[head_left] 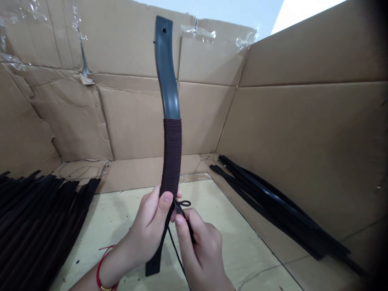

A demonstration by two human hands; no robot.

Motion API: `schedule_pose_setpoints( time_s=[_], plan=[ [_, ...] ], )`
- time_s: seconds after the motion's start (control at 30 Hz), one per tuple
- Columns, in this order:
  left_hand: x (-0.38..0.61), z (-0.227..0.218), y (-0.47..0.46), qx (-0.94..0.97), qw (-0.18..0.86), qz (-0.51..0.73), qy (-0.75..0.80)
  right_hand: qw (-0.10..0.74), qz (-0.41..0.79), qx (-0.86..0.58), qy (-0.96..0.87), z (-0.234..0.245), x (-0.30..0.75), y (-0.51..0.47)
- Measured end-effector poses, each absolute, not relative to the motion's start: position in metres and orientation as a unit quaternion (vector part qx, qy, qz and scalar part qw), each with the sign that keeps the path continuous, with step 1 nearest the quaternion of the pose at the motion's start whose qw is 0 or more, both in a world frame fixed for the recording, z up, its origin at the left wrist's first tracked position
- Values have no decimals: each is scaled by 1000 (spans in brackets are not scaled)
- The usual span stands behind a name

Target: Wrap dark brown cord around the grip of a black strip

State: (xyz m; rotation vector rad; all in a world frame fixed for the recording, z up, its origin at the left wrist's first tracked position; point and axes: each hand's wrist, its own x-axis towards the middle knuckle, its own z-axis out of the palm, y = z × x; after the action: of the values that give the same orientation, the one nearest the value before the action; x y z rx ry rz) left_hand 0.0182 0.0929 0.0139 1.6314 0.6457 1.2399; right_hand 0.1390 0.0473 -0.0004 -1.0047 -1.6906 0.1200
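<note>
A long, curved black plastic strip (168, 81) stands nearly upright in front of me, with a hole near its top end. Dark brown cord (172, 157) is wound tightly around its middle. My left hand (151, 218) grips the strip at the lower end of the winding, thumb across its front. My right hand (200, 238) is closed around a slim dark tool (179, 208), whose tip meets the strip's edge beside my left thumb; its kind is mostly hidden by the fingers. A small cord loop (185, 203) sticks out there, and a loose cord (176, 250) hangs below.
Many dark strips (39, 222) lie in a row at the left. Several black strips (273, 202) rest along the right side. Cardboard walls (133, 117) enclose the pale work surface (230, 242), with thin thread lying at the back corners.
</note>
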Motion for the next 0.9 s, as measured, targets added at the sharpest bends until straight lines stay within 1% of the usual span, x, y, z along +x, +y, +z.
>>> schedule_pose_setpoints(
  time_s=[0.33, 0.5, 0.6, 0.7, 0.83, 0.9],
  plan=[
    [18, 14, 94, 646, 499, 511, 267, 544, 41, -425, -723, 1, 139, 49],
    [18, 15, 92, 645, 512, 507, 254, 562, 31, -401, -723, 0, 141, 49],
    [18, 16, 90, 646, 517, 501, 254, 559, 27, -408, -721, 0, 141, 50],
    [18, 18, 91, 644, 521, 499, 255, 557, 48, -416, -717, 1, 138, 48],
    [22, 18, 98, 634, 516, 512, 266, 589, 84, -392, -702, 3, 139, 42],
    [25, 15, 104, 631, 514, 517, 267, 566, 108, -423, -699, 1, 147, 44]
  ],
)
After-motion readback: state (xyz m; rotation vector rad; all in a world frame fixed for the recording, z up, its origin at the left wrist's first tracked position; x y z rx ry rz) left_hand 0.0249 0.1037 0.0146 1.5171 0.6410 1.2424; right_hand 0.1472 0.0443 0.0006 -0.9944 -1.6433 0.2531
